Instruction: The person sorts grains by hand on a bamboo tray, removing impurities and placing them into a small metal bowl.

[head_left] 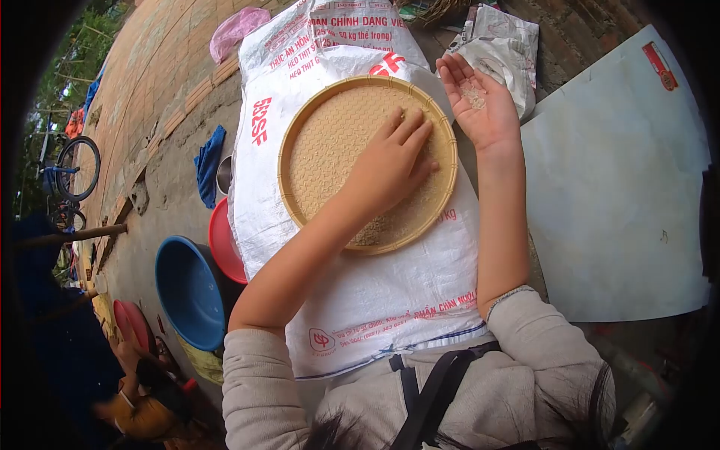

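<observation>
A round woven winnowing basket [287,150] with rice grains [330,127] spread over its bottom sits on a white woven sack with red print [405,292]. My left hand [394,161] reaches across into the basket, palm down, touching the grains with bent fingers apart; its fingertips are partly hidden. Just beyond the basket's right rim, my right hand [480,101] is raised palm up and loosely cupped, holding a small heap of rice [472,95]. A darker patch of grains [371,231] lies near the basket's lower edge, by my left forearm.
On the left stand a blue basin [187,289] and a red basin [225,240], with a blue cloth [210,165] beyond. A pale flat panel [615,195] lies right. Another person [142,397] is at the lower left. A pink bag [238,31] lies at the top.
</observation>
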